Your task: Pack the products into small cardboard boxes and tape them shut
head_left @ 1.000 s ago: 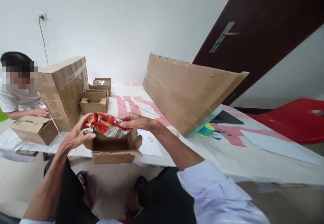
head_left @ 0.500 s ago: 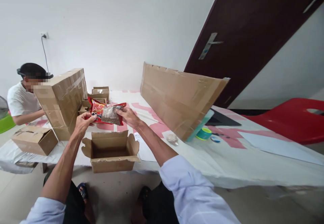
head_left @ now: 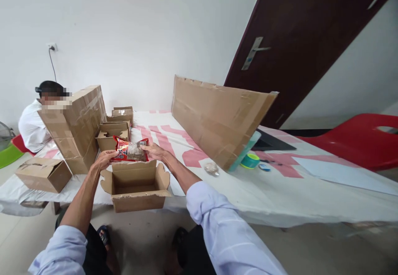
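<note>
Between my two hands is a red food packet [head_left: 132,150] with a clear window showing brownish contents. My left hand [head_left: 106,159] pinches its left end, and my right hand [head_left: 154,150] grips the right end. The packet is held just beyond the rear flap of an open cardboard box [head_left: 138,202] at the table's near edge. That box's flaps stand up and spread outward; as far as I can see, its inside is bare. Behind the packet, another open cardboard box [head_left: 107,141] stands close to my left hand.
Stacked cartons [head_left: 77,130] rise at the left, with a closed carton [head_left: 43,173] in front. A large cardboard sheet [head_left: 220,117] leans across the table [head_left: 264,200]. Green tape [head_left: 250,160] and a small clear-wrapped item [head_left: 211,168] lie nearby. A person [head_left: 32,121] sits behind the cartons.
Both hands have lowered the packet slightly, bringing it nearer the open box's rear flap. At the left, the person has shifted, and the forearm seen before is now hidden.
</note>
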`<state>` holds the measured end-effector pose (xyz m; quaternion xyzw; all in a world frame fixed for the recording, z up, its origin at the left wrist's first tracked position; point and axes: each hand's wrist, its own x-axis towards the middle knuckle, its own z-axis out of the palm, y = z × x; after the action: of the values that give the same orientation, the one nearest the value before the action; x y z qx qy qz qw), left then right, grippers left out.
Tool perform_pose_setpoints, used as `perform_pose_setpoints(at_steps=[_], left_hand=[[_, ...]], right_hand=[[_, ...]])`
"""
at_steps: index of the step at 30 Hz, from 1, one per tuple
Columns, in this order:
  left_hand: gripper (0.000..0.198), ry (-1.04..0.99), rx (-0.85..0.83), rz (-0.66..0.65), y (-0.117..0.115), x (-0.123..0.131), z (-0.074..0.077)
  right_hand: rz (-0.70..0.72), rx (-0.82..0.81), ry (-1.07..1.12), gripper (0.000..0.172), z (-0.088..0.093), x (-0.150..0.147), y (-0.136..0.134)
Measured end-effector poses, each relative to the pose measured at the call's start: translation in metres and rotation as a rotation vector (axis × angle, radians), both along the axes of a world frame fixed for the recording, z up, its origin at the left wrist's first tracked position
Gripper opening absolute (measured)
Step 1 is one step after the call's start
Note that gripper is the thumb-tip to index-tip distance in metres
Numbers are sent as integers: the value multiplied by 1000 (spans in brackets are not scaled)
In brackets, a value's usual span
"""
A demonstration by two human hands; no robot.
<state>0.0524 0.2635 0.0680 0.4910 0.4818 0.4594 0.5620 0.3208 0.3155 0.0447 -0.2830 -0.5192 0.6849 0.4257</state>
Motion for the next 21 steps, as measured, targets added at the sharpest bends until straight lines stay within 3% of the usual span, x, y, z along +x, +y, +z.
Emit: perform_pose_setpoints(at_steps=[4, 7, 13, 21], left_hand=[[58, -26, 22, 14, 1, 1, -4], [63, -52, 77, 55, 4, 2, 1], [66, -88, 222, 109, 7, 4, 30], [67, -35, 362, 102, 0, 8, 64]], right_hand=[[-6, -1, 16, 40, -3, 1, 1], [-19, 16, 42, 41, 7, 4, 6], [-55, 79, 124, 49, 41, 11, 11], [-146, 271, 163, 55, 78, 17, -2]])
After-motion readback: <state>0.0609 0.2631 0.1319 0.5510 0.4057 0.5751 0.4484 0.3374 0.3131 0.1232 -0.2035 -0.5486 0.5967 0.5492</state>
